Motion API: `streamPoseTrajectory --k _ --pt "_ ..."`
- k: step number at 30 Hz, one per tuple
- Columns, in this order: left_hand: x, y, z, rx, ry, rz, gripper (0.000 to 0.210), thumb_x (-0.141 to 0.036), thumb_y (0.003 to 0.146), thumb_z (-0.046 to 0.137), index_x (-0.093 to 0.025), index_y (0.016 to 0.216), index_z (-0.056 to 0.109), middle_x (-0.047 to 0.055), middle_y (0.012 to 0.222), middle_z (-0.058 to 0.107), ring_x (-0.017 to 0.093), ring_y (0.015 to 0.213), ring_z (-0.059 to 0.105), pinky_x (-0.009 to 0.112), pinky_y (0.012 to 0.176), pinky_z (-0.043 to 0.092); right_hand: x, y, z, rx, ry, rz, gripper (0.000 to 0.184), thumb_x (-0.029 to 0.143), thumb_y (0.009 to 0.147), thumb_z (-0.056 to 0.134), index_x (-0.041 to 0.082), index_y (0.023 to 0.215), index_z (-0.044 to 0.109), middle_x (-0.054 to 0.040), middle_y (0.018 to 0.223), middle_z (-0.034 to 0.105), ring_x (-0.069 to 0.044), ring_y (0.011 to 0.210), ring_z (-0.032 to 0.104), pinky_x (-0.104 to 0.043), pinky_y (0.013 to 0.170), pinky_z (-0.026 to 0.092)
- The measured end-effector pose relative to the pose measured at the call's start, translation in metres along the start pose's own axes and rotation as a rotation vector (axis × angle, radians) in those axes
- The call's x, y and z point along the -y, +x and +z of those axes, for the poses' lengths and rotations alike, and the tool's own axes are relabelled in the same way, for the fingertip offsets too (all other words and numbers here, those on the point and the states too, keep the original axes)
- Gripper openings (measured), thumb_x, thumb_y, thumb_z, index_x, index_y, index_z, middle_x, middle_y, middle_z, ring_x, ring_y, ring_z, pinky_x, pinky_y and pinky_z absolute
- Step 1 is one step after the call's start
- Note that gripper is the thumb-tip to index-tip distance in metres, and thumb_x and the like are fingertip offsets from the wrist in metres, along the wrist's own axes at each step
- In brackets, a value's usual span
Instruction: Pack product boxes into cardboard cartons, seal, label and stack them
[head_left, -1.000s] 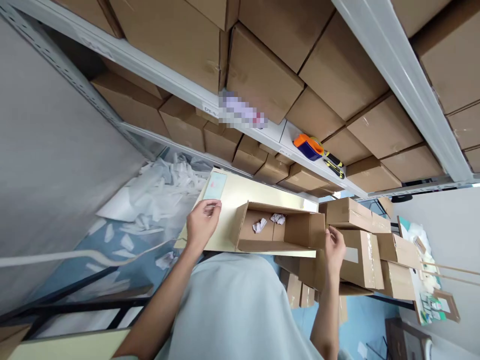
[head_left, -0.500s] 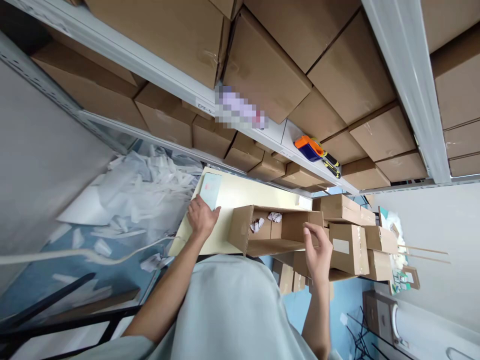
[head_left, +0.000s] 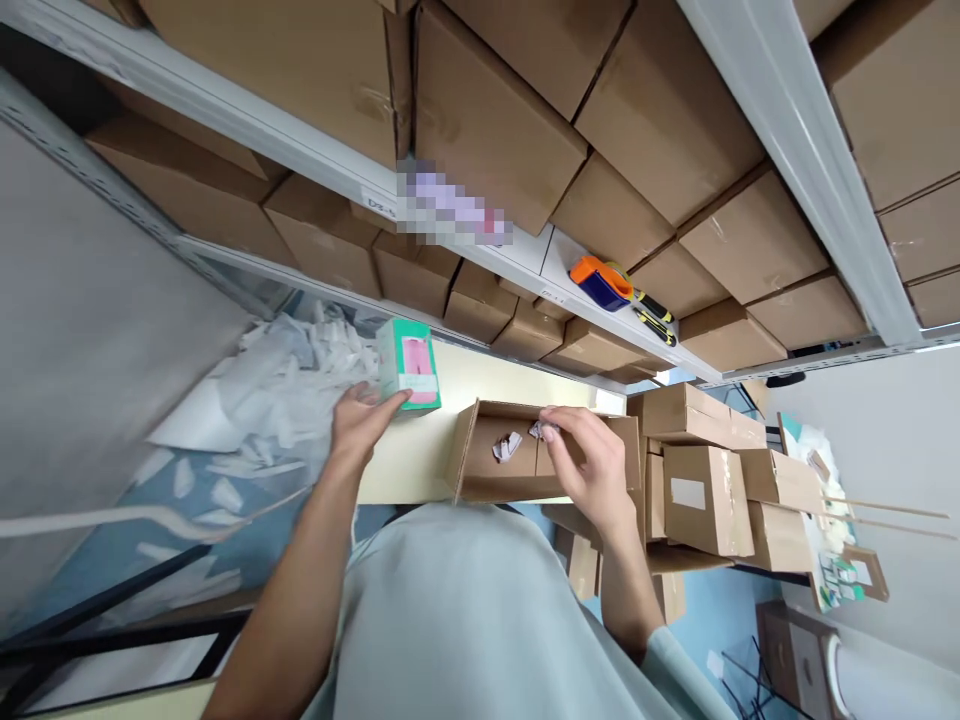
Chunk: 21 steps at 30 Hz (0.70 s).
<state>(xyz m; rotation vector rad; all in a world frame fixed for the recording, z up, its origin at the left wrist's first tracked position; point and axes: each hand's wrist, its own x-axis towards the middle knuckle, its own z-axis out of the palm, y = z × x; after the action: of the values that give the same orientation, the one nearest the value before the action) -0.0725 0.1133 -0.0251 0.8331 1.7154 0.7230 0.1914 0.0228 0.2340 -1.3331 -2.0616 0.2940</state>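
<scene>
At the left, the left hand [head_left: 361, 425] is opened wide at the near end of the green box [head_left: 418, 353]; the thumb is seen against its white label, but whether the side is gripped by the other fingers cannot be told. For steady handling, the box should probably be supported at both sides, and its front should be pressed only lightly. The box is seen over the left end of the pale table [head_left: 397, 470]; whether it is lifted cannot be told. The pink-windowed face is turned toward the camera, the labelled end is pointed to the person, and the long axis is directed away from the body, slightly slanted. Farther right, one crumpled paper [head_left: 507, 447] is contained in the open carton [head_left: 510, 488]. Over the carton, the right hand [head_left: 589, 450] is held with fingertips narrowly together; whether another crumpled paper [head_left: 536, 430] is pinched there cannot be told.
</scene>
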Motion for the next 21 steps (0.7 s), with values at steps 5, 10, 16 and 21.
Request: streamPoseTrajectory --k 5,10,16,21 --pt "-0.054 -0.068 -0.021 -0.061 -0.306 0.218 0.115 -0.05 0.068 0.102 -0.013 0.166 0.055 0.025 0.17 0.06 0.037 0.156 0.061 0.049 0.136 0.047 -0.043 -0.011 -0.015 -0.017 0.085 0.081 0.017 0.028 0.116 0.064 0.025 0.118 0.081 -0.0092 0.112 0.086 -0.024 0.105 0.083 -0.039 0.096 0.068" --pt "-0.105 -0.148 -0.008 0.147 -0.161 0.442 0.116 -0.061 0.07 0.097 -0.026 0.172 0.054 0.015 0.177 0.056 0.041 0.167 0.049 0.049 0.127 0.057 -0.075 -0.019 -0.044 -0.109 0.108 0.154 0.018 0.034 0.111 0.072 0.026 0.124 0.08 -0.0102 0.118 0.083 -0.026 0.106 0.08 -0.04 0.089 0.068" --pt "-0.122 -0.199 0.038 0.271 0.319 0.586 0.087 -0.04 0.086 0.076 -0.03 0.17 0.059 0.006 0.169 0.066 0.039 0.154 0.064 0.049 0.13 0.054 -0.122 -0.051 -0.079 0.068 0.148 0.186 0.061 0.031 0.103 0.079 0.033 0.162 0.061 -0.0131 0.152 0.07 -0.026 0.112 0.076 -0.041 0.09 0.068" --pt "-0.119 -0.2 0.069 0.329 0.523 0.676 0.082 -0.032 0.088 0.066 -0.026 0.169 0.059 0.007 0.171 0.064 0.037 0.154 0.063 0.049 0.13 0.053 -0.154 -0.09 -0.085 0.243 0.182 0.254 0.075 0.018 0.1 0.07 0.036 0.171 0.053 -0.0109 0.16 0.064 -0.028 0.126 0.073 -0.046 0.108 0.065"
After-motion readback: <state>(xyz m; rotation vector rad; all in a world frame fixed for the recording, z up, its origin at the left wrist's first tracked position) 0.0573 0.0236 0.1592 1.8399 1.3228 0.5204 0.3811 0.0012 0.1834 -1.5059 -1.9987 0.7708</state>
